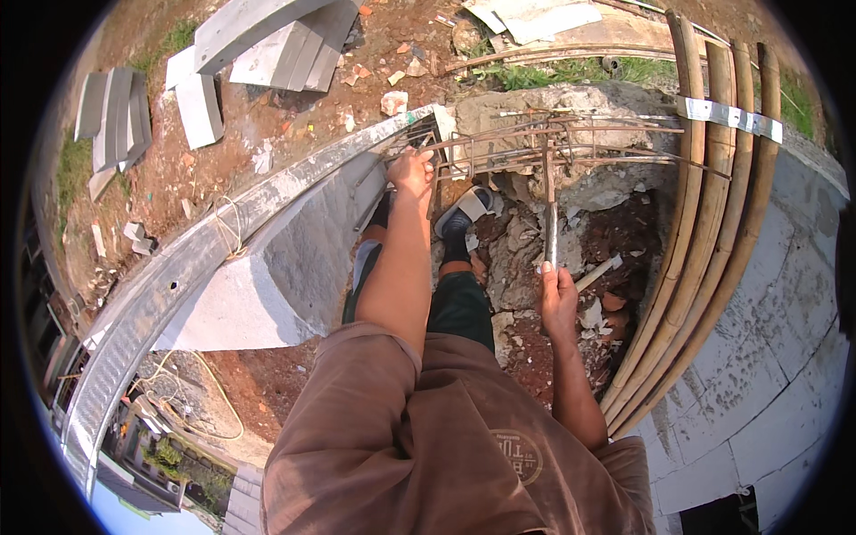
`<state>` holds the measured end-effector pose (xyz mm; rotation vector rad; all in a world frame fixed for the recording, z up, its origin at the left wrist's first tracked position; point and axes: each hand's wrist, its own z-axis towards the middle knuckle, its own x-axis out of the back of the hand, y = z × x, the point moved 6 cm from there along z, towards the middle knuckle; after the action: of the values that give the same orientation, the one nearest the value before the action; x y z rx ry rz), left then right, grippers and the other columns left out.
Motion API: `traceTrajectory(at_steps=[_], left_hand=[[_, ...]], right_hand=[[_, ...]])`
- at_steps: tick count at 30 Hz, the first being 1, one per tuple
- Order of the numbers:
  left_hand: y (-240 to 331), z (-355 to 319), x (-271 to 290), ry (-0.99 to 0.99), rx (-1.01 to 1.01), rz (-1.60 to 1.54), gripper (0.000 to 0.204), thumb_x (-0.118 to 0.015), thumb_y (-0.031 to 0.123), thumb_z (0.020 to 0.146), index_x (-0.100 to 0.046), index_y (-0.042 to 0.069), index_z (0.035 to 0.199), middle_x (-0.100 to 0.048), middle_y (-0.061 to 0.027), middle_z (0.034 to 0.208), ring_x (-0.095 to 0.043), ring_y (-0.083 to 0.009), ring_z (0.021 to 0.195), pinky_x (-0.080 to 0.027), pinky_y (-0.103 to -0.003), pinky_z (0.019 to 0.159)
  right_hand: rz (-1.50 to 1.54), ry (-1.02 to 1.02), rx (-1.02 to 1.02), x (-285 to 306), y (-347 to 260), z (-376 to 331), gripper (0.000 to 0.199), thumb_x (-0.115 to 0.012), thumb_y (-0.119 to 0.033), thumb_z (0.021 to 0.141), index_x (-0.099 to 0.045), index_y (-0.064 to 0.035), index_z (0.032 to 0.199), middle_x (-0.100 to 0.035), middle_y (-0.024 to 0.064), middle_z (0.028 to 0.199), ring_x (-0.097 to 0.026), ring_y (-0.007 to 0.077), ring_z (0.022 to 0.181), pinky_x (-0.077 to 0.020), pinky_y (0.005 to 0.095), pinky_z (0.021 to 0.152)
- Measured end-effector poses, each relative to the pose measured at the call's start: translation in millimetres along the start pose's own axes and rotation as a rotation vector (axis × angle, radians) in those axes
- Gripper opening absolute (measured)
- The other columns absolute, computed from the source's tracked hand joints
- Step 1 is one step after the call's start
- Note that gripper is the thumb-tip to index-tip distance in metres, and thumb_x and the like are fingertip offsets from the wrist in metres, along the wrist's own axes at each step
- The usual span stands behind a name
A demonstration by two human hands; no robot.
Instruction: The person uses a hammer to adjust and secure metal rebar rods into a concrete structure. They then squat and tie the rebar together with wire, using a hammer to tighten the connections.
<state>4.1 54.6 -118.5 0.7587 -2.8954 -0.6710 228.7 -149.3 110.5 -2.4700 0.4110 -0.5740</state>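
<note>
My left hand (412,171) is closed on rebar at the left end of a rusty rebar cage (499,141), beside the end of the pale block wall. The fingers partly hide what they grip. Lower and to the right, my right hand (560,299) is wrapped round the near end of a long metal bar (550,209). This bar is silver near the grip and rusty brown farther up, and its far end reaches the cage. Whether it hooks round a rod or only touches one, I cannot tell.
Bamboo poles (704,232), bound with a pale strip, rise on my right beside a block wall (758,339). A long metal channel (205,241) curves along the left over a pale block wall (267,285). Rubble lies around my feet; cut blocks (294,49) lie at the far left.
</note>
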Motion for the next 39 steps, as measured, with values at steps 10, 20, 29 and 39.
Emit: traceTrajectory(at_steps=[10, 20, 29, 39], left_hand=[[5, -20, -5, 0.098, -0.106, -0.034, 0.005, -0.059, 0.002, 0.08, -0.056, 0.0, 0.083, -0.06, -0.0096, 0.067, -0.048, -0.0127, 0.043, -0.033, -0.023, 0.035], [-2, -8, 1, 0.112, -0.16, 0.013, 0.033, -0.047, 0.029, 0.094, -0.052, -0.003, 0.089, -0.065, -0.0165, 0.074, -0.046, -0.0151, 0.04, -0.035, -0.027, 0.034], [1, -9, -1, 0.148, -0.125, -0.022, 0.029, -0.045, 0.026, 0.095, -0.05, -0.002, 0.091, -0.065, -0.0179, 0.075, -0.047, -0.0157, 0.041, -0.035, -0.028, 0.033], [10, -29, -6, 0.232, -0.163, -0.139, 0.032, -0.047, 0.028, 0.094, -0.05, -0.001, 0.082, -0.061, -0.0162, 0.066, -0.049, -0.0187, 0.039, -0.036, -0.03, 0.033]], right_hand=[[-0.193, 0.019, 0.076, -45, 22, 29, 0.034, -0.053, -0.034, 0.094, -0.051, -0.0017, 0.083, -0.046, 0.0013, 0.061, -0.039, 0.0096, 0.058, -0.0366, 0.0292, 0.052], [-0.427, 0.022, 0.076, -46, 14, 24, 0.04, -0.053, -0.04, 0.093, -0.053, -0.0007, 0.087, -0.052, 0.0087, 0.062, -0.05, 0.0164, 0.059, -0.0423, 0.0348, 0.056], [-0.318, 0.065, 0.115, -54, -6, 25, 0.04, -0.054, -0.039, 0.092, -0.054, 0.0004, 0.091, -0.056, 0.0134, 0.064, -0.055, 0.0224, 0.06, -0.0449, 0.0372, 0.059], [-0.205, 0.154, 0.202, -65, 1, 23, 0.034, -0.052, -0.033, 0.094, -0.052, 0.0006, 0.089, -0.056, 0.0173, 0.064, -0.055, 0.0279, 0.058, -0.0441, 0.0395, 0.058]])
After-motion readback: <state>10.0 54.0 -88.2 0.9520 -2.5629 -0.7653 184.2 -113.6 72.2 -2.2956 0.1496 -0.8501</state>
